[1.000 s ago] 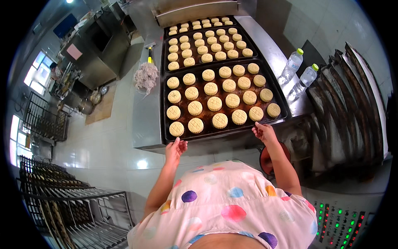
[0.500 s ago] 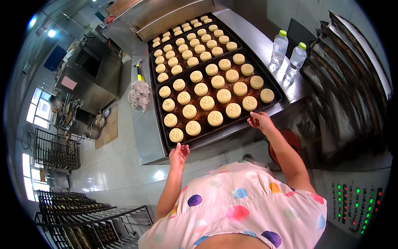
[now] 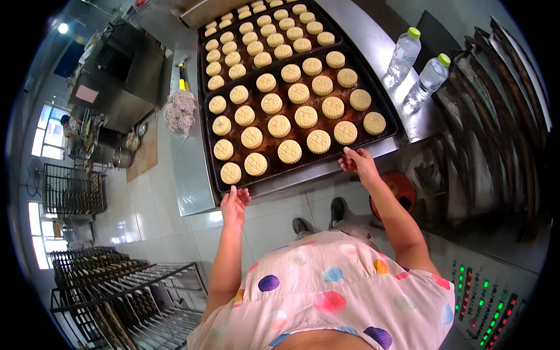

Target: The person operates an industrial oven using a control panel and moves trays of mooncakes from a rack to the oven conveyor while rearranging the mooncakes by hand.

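Currently both hands sit at the near edge of the front baking tray (image 3: 389, 135) on the steel table (image 3: 189, 169). Left hand (image 3: 234, 203) is at the tray's near-left corner, fingers loosely spread, palm toward the rim; can't tell if it actually grips. Right hand (image 3: 359, 162) is at the near-right stretch of the rim, fingers curled onto the edge. Tray holds rows of round stamped pastries (image 3: 290, 151). Second tray (image 3: 205, 70) of the same pastries lies just beyond it. Two water bottles (image 3: 402, 55) stand right of the tray. Brush (image 3: 179, 109) lies left of it.
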`<action>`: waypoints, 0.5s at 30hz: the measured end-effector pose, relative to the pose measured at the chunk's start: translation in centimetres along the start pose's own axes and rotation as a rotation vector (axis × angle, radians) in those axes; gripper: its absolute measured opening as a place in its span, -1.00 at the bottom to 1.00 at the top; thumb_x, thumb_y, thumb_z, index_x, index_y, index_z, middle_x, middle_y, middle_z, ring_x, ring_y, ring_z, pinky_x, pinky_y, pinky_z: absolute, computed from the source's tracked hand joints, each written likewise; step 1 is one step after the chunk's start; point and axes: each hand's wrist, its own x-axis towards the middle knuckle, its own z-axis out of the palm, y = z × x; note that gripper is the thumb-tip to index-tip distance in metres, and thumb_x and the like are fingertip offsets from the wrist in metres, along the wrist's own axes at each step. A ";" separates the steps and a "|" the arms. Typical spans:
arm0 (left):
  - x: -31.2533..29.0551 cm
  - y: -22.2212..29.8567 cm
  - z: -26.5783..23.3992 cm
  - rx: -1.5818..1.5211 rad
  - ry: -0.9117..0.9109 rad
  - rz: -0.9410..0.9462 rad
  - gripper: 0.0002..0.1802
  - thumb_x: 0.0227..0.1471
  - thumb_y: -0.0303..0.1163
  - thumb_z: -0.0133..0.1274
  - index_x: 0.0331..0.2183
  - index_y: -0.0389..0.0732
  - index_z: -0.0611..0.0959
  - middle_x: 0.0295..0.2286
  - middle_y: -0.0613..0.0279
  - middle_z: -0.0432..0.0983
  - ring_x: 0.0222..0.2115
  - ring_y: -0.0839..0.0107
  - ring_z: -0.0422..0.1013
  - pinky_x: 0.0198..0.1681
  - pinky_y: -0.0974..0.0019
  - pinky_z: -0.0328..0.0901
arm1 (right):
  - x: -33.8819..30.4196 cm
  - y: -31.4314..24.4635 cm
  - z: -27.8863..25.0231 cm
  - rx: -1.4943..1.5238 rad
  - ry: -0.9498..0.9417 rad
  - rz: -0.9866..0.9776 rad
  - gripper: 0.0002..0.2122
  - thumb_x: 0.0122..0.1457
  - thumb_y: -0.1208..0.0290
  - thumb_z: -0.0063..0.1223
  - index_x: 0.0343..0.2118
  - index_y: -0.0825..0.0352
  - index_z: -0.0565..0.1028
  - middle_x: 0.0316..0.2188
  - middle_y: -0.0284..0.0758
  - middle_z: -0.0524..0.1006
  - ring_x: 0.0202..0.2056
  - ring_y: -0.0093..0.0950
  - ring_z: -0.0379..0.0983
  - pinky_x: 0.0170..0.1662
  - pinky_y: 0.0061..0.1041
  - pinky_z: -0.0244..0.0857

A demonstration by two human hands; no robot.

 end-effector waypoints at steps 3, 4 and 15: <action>-0.6 -0.5 0.4 0.015 0.048 0.019 -0.69 0.09 -0.17 0.03 -0.36 -0.25 0.47 -0.42 0.13 0.52 -0.41 0.38 0.46 -0.33 0.30 0.39 | 0.0 1.1 -0.3 0.001 0.002 -0.024 -0.68 0.11 0.19 0.10 -0.44 0.39 0.33 -0.52 -0.20 0.52 -0.55 -0.51 0.46 -0.44 -0.57 0.39; -0.7 -0.6 0.6 0.014 0.070 0.026 -0.69 0.09 -0.16 0.03 -0.36 -0.24 0.47 -0.41 0.13 0.51 -0.41 0.38 0.46 -0.33 0.30 0.39 | 0.0 1.3 -0.2 -0.002 0.001 -0.037 -0.67 0.11 0.18 0.10 -0.44 0.39 0.33 -0.52 -0.20 0.52 -0.55 -0.52 0.46 -0.44 -0.57 0.39; -4.4 -6.0 -1.2 0.057 -0.268 -0.198 -0.60 0.12 -0.07 -0.06 -0.33 -0.26 0.52 -0.40 0.11 0.53 -0.42 0.32 0.48 -0.33 0.28 0.40 | -2.4 8.2 4.9 -0.034 -0.026 -0.048 -0.85 0.16 0.46 -0.06 -0.25 0.40 0.43 -0.59 -0.41 0.41 -0.58 -0.60 0.32 -0.47 -0.63 0.33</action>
